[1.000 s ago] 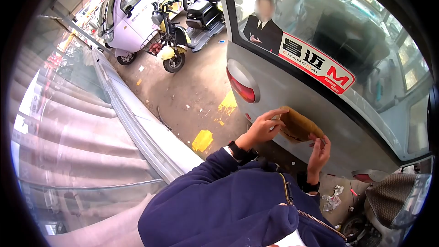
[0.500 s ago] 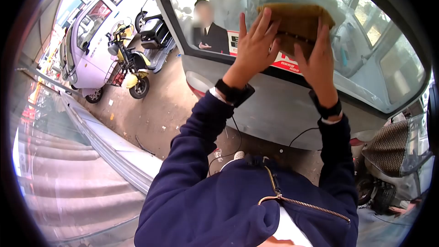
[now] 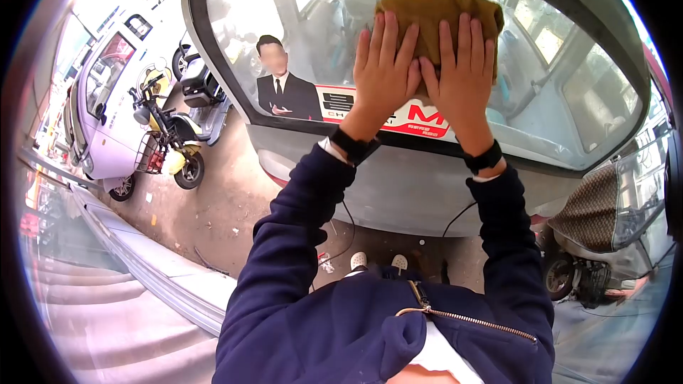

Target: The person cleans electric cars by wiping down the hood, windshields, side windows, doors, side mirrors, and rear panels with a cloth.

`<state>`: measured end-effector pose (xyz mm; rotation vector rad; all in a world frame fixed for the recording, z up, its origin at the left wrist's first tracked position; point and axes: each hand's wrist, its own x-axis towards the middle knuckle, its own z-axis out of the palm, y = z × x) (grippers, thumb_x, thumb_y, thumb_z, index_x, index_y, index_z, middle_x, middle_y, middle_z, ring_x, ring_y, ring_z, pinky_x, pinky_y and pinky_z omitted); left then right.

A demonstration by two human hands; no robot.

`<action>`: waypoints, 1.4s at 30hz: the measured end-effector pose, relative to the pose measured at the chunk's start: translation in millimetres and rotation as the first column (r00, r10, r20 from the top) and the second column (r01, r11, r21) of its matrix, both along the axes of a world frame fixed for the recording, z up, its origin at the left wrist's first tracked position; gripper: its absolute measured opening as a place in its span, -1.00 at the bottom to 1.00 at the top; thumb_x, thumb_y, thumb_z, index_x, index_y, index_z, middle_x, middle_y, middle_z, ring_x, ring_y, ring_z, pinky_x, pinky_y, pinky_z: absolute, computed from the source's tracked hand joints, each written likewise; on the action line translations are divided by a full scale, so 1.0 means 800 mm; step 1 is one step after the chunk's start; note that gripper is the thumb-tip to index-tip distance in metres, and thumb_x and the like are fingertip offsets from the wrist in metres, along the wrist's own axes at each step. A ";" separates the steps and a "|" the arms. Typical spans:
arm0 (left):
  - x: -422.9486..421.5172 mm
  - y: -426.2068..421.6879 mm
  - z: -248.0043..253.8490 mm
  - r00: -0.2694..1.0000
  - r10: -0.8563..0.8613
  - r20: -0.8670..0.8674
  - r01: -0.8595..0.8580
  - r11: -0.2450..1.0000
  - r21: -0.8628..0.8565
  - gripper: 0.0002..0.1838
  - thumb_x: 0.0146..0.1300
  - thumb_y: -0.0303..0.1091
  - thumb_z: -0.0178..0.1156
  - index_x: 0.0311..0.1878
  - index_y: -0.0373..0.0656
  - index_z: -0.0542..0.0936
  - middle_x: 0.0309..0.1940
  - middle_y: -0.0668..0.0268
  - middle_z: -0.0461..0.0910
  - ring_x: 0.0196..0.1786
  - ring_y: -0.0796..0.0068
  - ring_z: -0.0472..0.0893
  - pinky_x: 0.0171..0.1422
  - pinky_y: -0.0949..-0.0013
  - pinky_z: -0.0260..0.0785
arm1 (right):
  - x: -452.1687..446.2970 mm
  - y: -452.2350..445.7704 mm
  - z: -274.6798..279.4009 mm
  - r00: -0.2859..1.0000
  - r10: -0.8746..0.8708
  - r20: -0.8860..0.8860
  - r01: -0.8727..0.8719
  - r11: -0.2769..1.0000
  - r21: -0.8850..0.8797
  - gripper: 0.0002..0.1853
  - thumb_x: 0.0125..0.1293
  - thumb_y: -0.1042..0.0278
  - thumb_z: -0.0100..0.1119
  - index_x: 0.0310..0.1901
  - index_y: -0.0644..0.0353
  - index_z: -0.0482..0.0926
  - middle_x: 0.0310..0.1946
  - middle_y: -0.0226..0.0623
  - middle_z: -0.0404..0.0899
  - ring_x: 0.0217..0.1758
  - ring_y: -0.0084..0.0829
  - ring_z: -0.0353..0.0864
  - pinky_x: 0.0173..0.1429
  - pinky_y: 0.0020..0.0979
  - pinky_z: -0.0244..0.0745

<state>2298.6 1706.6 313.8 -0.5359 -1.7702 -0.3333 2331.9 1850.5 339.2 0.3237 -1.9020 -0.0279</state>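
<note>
A brown cloth (image 3: 437,8) lies spread against the rear window (image 3: 331,46) of a grey vehicle. My left hand (image 3: 386,64) presses its left part, fingers stretched out and flat, with the outer fingers partly on the glass. On the right half of the cloth rests my right hand (image 3: 462,64), also flat with fingers extended. The two thumbs come close together near the cloth's lower edge, which the hands partly hide. Just below is a red and white sticker (image 3: 334,99) with printed letters, beside a printed picture of a person in a dark suit (image 3: 288,92).
A scooter with a basket (image 3: 167,124) and a pale purple vehicle (image 3: 92,121) stand at the left. Cables hang from my wrist straps. A vehicle with a patterned cover (image 3: 590,206) is at the right, and a ridged pale surface (image 3: 121,313) lies at lower left.
Both hands now lie flatter on the cloth and closer together. The cloth looks more spread out against the glass. The view has shifted, showing more of the sticker and my shoes.
</note>
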 end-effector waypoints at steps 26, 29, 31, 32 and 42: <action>0.173 -0.209 -0.304 0.733 0.077 0.676 -0.282 0.939 0.198 -0.44 0.06 -0.39 0.14 0.18 -0.31 0.32 0.40 -0.16 0.16 0.49 -0.21 0.08 0.55 -0.15 -0.09 | 0.075 -0.217 -0.269 0.574 0.301 0.761 -0.496 0.868 0.030 -0.37 0.08 0.10 0.26 0.21 0.07 0.41 0.42 -0.20 0.21 0.47 -0.25 0.16 0.34 -0.17 0.15; 0.161 -0.203 -0.296 0.746 -0.062 0.663 -0.221 0.916 0.334 -0.38 0.10 -0.43 0.11 0.27 -0.37 0.25 0.42 -0.17 0.12 0.50 -0.23 0.04 0.55 -0.15 -0.10 | 0.059 -0.221 -0.242 0.558 0.371 0.743 -0.506 0.861 -0.050 -0.48 0.10 0.05 0.23 0.11 -0.03 0.45 0.45 -0.34 0.22 0.50 -0.39 0.13 0.18 -0.34 0.20; 0.152 -0.190 -0.274 0.760 -0.085 0.645 -0.176 0.928 0.330 -0.35 0.12 -0.45 0.08 0.31 -0.38 0.21 0.43 -0.18 0.10 0.51 -0.23 0.03 0.55 -0.15 -0.10 | 0.062 -0.215 -0.254 0.666 0.343 0.663 -0.483 0.875 0.032 -0.49 0.12 0.02 0.21 0.12 -0.05 0.44 0.46 -0.37 0.21 0.52 -0.43 0.11 0.18 -0.38 0.19; 0.147 -0.184 -0.265 0.780 -0.093 0.619 -0.138 0.939 0.315 -0.33 0.14 -0.47 0.06 0.36 -0.39 0.17 0.44 -0.19 0.07 0.51 -0.23 0.01 0.55 -0.16 -0.10 | 0.063 -0.210 -0.261 0.761 0.330 0.558 -0.461 0.881 0.108 -0.50 0.15 -0.01 0.18 0.12 -0.06 0.44 0.47 -0.40 0.20 0.54 -0.47 0.09 0.17 -0.42 0.19; 0.152 -0.142 -0.265 0.766 -0.017 0.642 -0.174 0.957 0.233 -0.34 0.14 -0.53 -0.01 0.39 -0.35 0.24 0.42 -0.09 0.20 0.50 -0.17 0.10 0.53 -0.10 -0.02 | 0.065 -0.172 -0.265 0.725 0.394 0.565 -0.448 0.893 -0.048 -0.53 0.26 0.05 0.10 0.22 -0.13 0.41 0.42 -0.45 0.27 0.51 -0.49 0.16 0.61 -0.28 -0.15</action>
